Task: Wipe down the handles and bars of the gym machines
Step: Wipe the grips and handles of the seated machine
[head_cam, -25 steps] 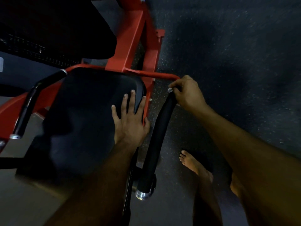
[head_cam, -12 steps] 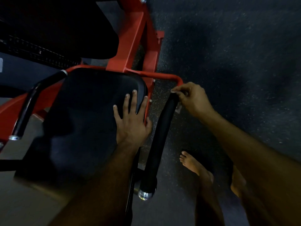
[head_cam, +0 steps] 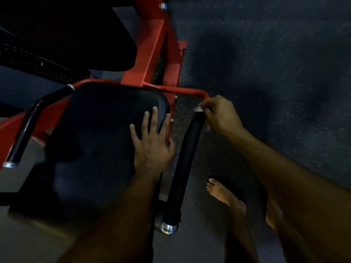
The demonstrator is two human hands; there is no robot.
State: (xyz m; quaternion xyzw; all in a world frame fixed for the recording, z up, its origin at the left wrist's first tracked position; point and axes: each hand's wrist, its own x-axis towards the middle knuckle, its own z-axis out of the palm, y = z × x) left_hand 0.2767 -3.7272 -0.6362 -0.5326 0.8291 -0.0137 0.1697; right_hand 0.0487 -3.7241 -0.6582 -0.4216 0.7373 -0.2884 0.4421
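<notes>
1. The step in hand looks like wiping the right-side handle (head_cam: 187,160), a black padded bar that runs from the red frame (head_cam: 152,59) down toward the viewer, just right of the seat (head_cam: 95,141).
2. The right hand (head_cam: 220,114) sits at the handle's far end, fingers curled round it and pinching a small pale cloth (head_cam: 199,109) against the grip; only scraps of the cloth show.
3. The left hand (head_cam: 152,141) lies flat on the seat with fingers straight and spread, holding nothing, seemingly bracing the body.
4. Next move, as a judgement: draw the cloth along the grip toward the silver cap (head_cam: 168,227), keeping the fingers wrapped so the whole round is covered. The other handle (head_cam: 24,130) on the seat's left looks untouched.
5. Against 1 second ago: the right hand has slid slightly down and right at the handle's far end, uncovering the red bend of the frame, and the left hand has stayed on the seat.
</notes>
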